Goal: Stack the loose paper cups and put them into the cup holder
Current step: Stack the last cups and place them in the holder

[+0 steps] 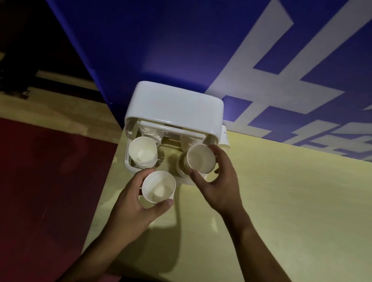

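On a pale yellow table (287, 204), a white plastic cup holder (174, 104) stands against a blue banner (144, 37). The left hand (131, 205) curls round a white paper cup (158, 186) just in front of the holder. The right hand (219, 183) grips a second paper cup (200, 157) over the holder's right side.

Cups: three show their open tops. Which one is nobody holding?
The left cup, sitting in the holder. The left hand grips the front cup outside the holder, and the right hand grips the right cup.
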